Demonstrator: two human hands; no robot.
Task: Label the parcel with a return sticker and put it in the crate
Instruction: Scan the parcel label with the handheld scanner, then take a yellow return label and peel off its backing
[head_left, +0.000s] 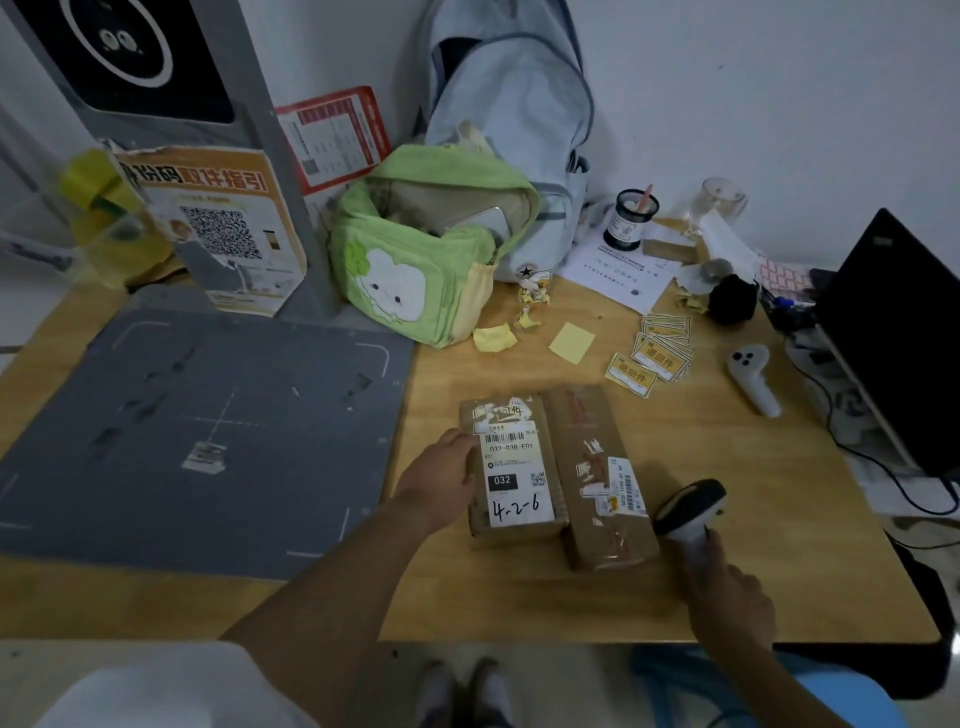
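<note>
Near the front edge of the counter (727, 597), two brown parcels side by side, touching along their long sides. Left parcel (511, 470) face up, white shipping label (514, 475) with barcode and handwritten "4-2-6" readable from above, probably turned that way for scanning. Right parcel (605, 478) longer, smaller barcode label (626, 486) on its right side, tape scraps on top.

Left hand (441, 475) flat against left edge of left parcel, fingers loosely spread, not wrapped round anything; looks like steadying it so it stays put. Right hand (727, 597) closed round grip of handheld barcode scanner (688, 506), scanner head dark, angled toward the parcels, just beside right parcel's near corner. Judged: scan step in hand, sticker not yet applied.

Return stickers (657, 353), yellow, fanned in a loose pile farther back and right of parcels, within reach of right hand once scanner is set down. Peeled yellow backing scraps (496, 338) scattered left of pile, near green bag (415, 254).

Grey scan mat (208, 426) on left, nothing of the task on it. Laptop (904, 343) at far right edge. White controller (753, 379) between stickers and laptop.

No crate in view; cannot tell where parcel goes next. Which of two parcels is the task's one: likely left, since hand is on it, not certain.
</note>
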